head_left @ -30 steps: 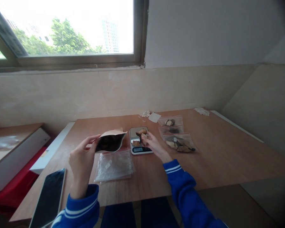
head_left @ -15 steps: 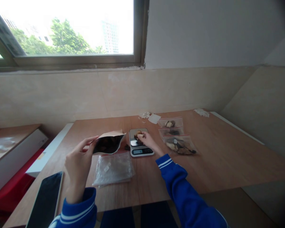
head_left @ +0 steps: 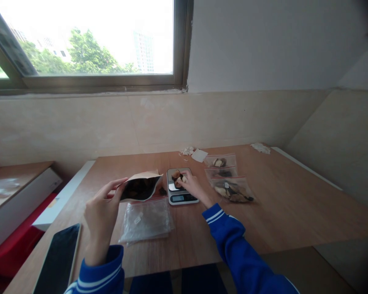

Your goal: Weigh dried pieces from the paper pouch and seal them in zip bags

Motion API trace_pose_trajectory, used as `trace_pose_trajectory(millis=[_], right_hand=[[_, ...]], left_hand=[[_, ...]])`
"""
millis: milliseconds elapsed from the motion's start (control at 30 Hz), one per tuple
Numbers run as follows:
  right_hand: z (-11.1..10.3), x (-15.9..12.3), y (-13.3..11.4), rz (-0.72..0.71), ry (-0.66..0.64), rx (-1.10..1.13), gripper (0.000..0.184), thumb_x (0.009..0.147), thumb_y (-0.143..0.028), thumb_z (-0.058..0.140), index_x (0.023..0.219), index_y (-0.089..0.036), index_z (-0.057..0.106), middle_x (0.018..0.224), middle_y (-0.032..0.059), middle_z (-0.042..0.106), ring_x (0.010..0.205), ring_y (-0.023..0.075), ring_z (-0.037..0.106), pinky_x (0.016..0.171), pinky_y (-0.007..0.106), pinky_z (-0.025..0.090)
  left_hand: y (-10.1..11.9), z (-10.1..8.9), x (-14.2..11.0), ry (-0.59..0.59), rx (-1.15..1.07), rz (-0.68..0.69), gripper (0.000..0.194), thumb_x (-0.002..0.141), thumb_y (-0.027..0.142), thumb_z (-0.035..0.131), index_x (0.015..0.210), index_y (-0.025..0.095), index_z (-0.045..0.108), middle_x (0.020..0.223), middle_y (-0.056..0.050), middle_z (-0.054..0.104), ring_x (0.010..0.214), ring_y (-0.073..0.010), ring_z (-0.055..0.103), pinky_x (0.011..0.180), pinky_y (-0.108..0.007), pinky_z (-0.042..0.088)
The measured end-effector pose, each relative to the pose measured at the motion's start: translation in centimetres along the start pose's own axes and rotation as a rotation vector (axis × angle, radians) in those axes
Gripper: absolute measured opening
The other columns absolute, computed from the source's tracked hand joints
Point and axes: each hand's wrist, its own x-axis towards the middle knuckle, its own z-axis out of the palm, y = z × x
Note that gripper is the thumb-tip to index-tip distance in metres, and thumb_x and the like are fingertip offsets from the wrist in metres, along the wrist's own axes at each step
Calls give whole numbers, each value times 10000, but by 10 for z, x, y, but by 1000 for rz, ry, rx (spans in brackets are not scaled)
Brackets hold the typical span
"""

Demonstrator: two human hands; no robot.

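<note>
My left hand (head_left: 102, 208) pinches the side of an open paper pouch (head_left: 145, 175), its mouth tilted toward me and its inside dark. Over the small kitchen scale (head_left: 183, 199), my right hand (head_left: 191, 183) has its fingers closed on dried mushroom pieces (head_left: 176, 175), brown and pale, lying on the metal plate. The fingertips are partly hidden by the pieces. The scale's display is lit, but its digits are too small to read. A small dark piece (head_left: 162, 191) lies left of the scale. Below the pouch are flat clear zip bags (head_left: 147, 220).
To the right of the scale, filled zip bags (head_left: 233, 191) overlap in a column. Behind it lie white crumbs (head_left: 187, 151) and a white paper square (head_left: 199, 155). A dark tablet or phone (head_left: 58, 259) rests at the table's left edge. Crumpled white tissue (head_left: 260, 148) sits far right.
My right hand has shifted slightly right on the scale plate, and more of the mushroom pieces shows beside its fingers. My left hand still holds the pouch in nearly the same place.
</note>
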Motion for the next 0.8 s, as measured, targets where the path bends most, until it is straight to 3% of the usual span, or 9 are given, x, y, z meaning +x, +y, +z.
trace_pose_trajectory(millis=[133,200,300,367,567,700,800], right_hand=[[-2,-1,-3,-24,-17,-91,151,761,-274,645,862,-203,559,789,18,623,761,185,582,664,265,394],[-3,-2,-2,-49,-13,-81,171,748,-315,669,799,-205,548,743,3,596,724,174,556,650,259,384],[-6,-1,5,-101,92,-59,262,742,-425,672,742,-198,541,783,21,581,763,178,538,684,272,394],[-9,1,13,-80,148,-13,318,756,-497,635,748,-193,541,788,26,570,764,180,535,697,285,403],[-11,10,42,82,115,258,428,695,-586,612,829,-189,530,768,19,591,756,192,576,715,321,450],[-8,12,51,110,229,345,435,688,-558,621,916,-204,514,836,42,625,796,198,601,728,335,475],[-4,13,55,130,318,308,375,710,-542,610,864,-215,509,797,52,619,770,211,601,697,335,475]], left_hand=[[-1,1,0,-6,13,-18,237,838,458,598,1000,343,726,753,22,716,689,-154,662,560,-224,387],[0,1,0,-13,15,-30,231,839,457,600,1000,348,724,759,26,716,695,-152,663,567,-223,387],[0,1,0,-19,21,-37,219,844,454,597,996,355,721,767,35,715,700,-147,664,572,-220,386],[-1,0,0,-21,19,-24,210,846,447,600,992,357,720,773,43,714,699,-141,663,576,-217,387],[-1,-1,-2,-14,21,-9,199,849,434,603,985,350,722,780,41,713,694,-140,661,566,-216,383],[1,-1,-2,-14,35,-35,210,849,440,601,997,353,722,730,32,706,690,-153,660,558,-222,378],[1,-1,-2,-12,35,-30,204,845,431,608,988,349,727,722,29,706,670,-147,654,558,-223,379]])
